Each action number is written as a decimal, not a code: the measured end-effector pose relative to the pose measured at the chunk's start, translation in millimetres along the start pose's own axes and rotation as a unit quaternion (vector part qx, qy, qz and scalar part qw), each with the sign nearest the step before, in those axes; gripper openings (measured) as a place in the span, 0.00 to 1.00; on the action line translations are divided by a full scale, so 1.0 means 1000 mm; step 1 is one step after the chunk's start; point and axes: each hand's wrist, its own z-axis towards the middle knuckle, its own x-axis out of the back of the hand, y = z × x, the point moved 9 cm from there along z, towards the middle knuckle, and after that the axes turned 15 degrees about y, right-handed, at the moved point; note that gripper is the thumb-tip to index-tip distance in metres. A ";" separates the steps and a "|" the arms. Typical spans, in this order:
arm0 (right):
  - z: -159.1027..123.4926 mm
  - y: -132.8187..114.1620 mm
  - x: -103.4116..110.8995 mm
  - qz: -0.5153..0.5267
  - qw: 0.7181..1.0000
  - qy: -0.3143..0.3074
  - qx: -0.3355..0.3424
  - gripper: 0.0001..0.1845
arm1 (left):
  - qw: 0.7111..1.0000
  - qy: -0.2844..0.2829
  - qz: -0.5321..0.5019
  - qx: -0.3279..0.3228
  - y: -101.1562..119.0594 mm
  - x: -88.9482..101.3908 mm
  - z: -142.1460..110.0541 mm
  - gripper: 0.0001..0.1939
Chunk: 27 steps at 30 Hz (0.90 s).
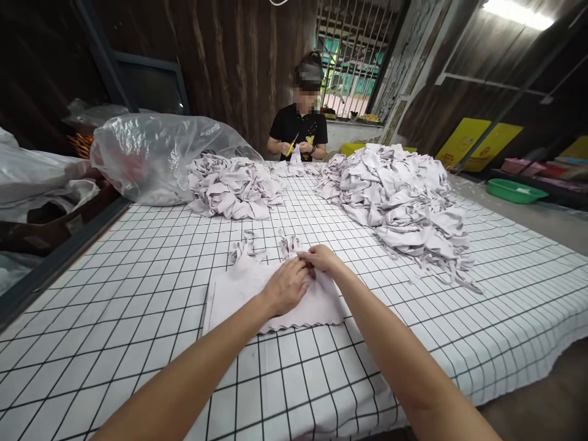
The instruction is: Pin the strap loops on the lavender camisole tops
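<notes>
Pale fabric piece (239, 285) lies flat on the checked-cloth counter (151, 275), squarely in front of the wearer, wavy edge toward the body, bunched straps (290, 245) at the far edge. Left hand (287, 288) is palm-down on it, fingers close together, probably pinning the cloth so it doesn't slide. Right hand (320, 258) reaches in to the far edge, fingers narrow, likely working at the strap base; can't tell if either hand has a fold gripped, contact is hidden under the fingers. Flat layout presumably keeps edges aligned. Left edge hints at several layers, count unclear. Loose heaps, left pile (234, 187) and right pile (399, 190), sit off to the sides, likely to free working room; individual pieces can't be separated by eye. Co-worker (294, 125) opposite holds a yellow-handled tool (290, 149), too small to identify.
</notes>
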 end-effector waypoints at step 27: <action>-0.057 -0.001 0.054 -0.147 0.950 0.188 0.201 0.12 | 0.990 0.049 0.123 0.046 -0.038 0.034 -0.007 0.20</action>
